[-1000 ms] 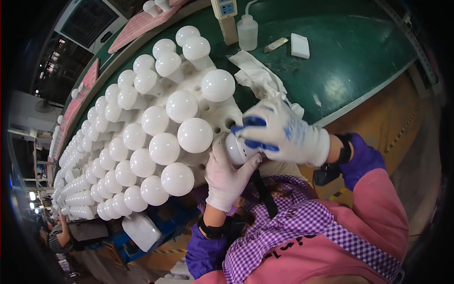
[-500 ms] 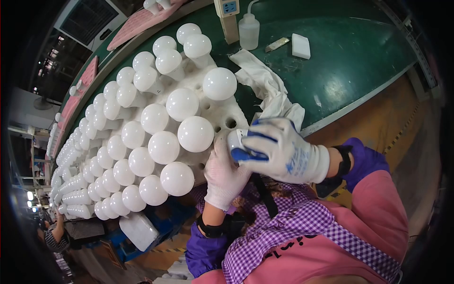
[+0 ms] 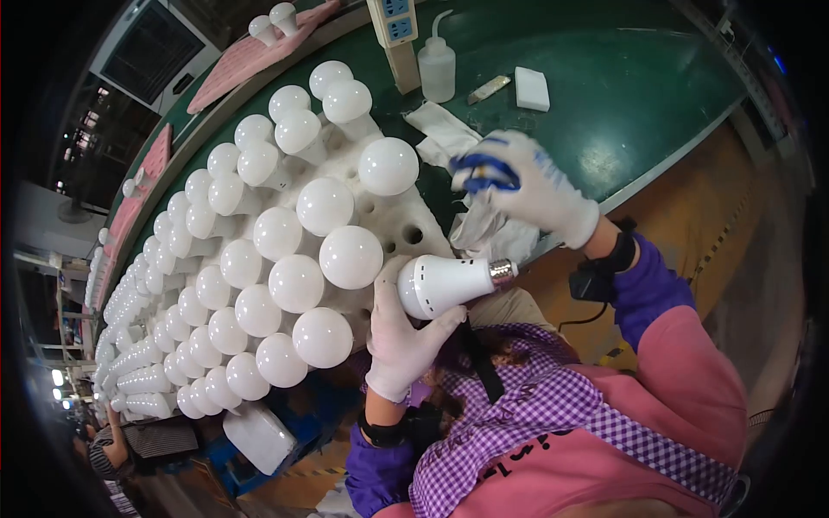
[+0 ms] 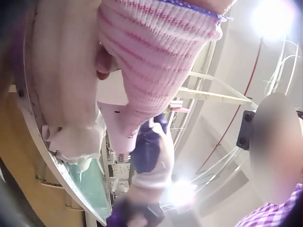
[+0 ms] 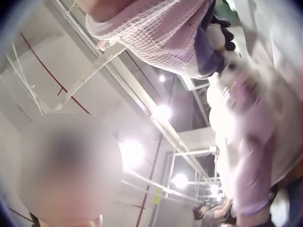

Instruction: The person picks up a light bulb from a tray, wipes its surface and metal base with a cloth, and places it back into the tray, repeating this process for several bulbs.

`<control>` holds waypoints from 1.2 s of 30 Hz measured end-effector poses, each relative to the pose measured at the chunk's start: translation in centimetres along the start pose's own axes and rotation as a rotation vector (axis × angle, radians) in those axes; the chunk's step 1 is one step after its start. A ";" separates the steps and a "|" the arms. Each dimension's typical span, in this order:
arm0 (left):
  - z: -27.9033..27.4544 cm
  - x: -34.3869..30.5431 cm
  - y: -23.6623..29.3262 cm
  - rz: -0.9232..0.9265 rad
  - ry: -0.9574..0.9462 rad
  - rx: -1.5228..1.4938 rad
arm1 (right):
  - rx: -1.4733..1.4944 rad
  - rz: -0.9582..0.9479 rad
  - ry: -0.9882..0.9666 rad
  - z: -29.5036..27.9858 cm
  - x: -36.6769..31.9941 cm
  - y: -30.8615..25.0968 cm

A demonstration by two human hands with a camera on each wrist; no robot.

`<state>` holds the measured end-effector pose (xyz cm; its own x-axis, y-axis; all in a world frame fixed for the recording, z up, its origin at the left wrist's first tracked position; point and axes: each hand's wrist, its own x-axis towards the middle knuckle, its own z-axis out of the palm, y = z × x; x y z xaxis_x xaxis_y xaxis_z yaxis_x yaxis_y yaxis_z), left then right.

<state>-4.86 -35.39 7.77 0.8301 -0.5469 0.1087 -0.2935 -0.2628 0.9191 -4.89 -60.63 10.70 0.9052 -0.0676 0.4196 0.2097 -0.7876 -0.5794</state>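
My left hand (image 3: 401, 332), in a white knit glove, grips an LED light bulb (image 3: 449, 285) by its white dome. The bulb lies on its side, its metal screw base (image 3: 502, 272) pointing right. In the left wrist view, the bulb's body (image 4: 117, 124) shows below the glove. Above and to the right of the base, apart from it, is my right hand (image 3: 527, 186), in a white glove with blue-coated fingers. Those fingers curl round a small pale object (image 5: 216, 38), mostly hidden; I cannot tell its kind.
Many white bulbs (image 3: 351, 257) stand dome up in a pale holed foam tray (image 3: 393, 203) on the left. Behind are a crumpled white cloth (image 3: 492, 226), squeeze bottle (image 3: 438, 69), white block (image 3: 532, 89) and socket post (image 3: 399, 52) on the green table (image 3: 604, 138). Pink trays (image 3: 250, 53) lie farther back.
My right hand has lifted off the bulb's base and moved up, uncovering the body and screw base. The left hand keeps hold of the dome in nearly the same place.
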 end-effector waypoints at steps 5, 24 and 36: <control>0.2 0.1 0.6 0.000 0.003 0.061 | -0.278 0.170 0.254 0.5 -0.3 10.1; 0.6 1.8 2.1 -0.073 -0.094 0.173 | 0.434 0.059 -0.253 -4.3 -2.4 -1.3; 2.5 1.9 0.8 0.128 -0.159 0.145 | 0.404 0.367 -0.441 -1.4 -2.9 -6.0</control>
<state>-4.70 -38.63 7.71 0.7004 -0.6979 0.1493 -0.4659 -0.2887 0.8364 -9.31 -56.56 13.88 0.9913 0.0363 -0.1263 -0.0950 -0.4659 -0.8797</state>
